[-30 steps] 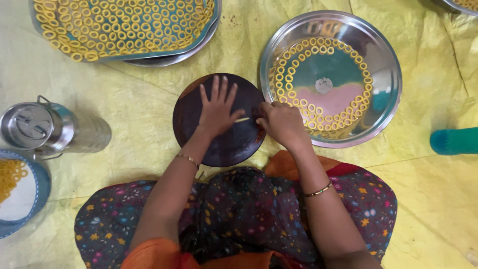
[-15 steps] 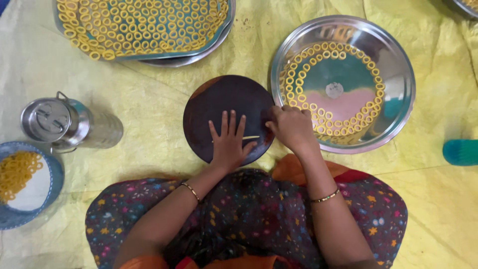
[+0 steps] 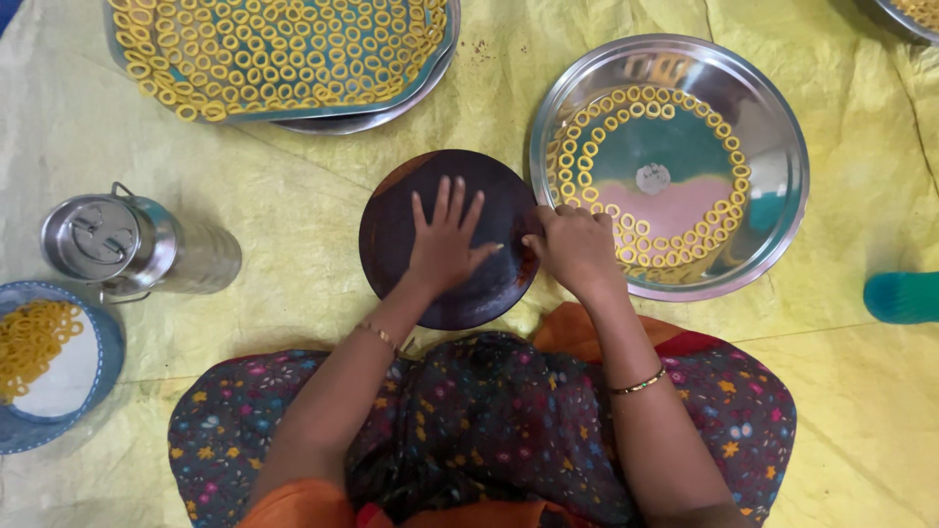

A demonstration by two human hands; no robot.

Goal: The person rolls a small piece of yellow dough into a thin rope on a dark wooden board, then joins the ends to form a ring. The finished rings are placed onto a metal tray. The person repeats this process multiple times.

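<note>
Lower centre of the frame: flowered lap (image 3: 489, 430), two forearms reaching up from it. Just beyond, round dark board (image 3: 448, 238) on the yellow sheet (image 3: 293, 196). Left hand (image 3: 445, 244) flat on the board, fingers spread wide, holding nothing. Right hand (image 3: 577, 249) at the board's right edge, fingers curled narrow; a thin dough strand (image 3: 499, 248) seemingly running crosswise between the hands, held or only touched cannot tell. Right hand nearer the steel plate (image 3: 773, 127), upper right, ringed with two loose rows of dough rings. One steel tin (image 3: 93, 235) left; one blue plate (image 3: 98, 391) lower left; one full tray (image 3: 440, 59) top.
</note>
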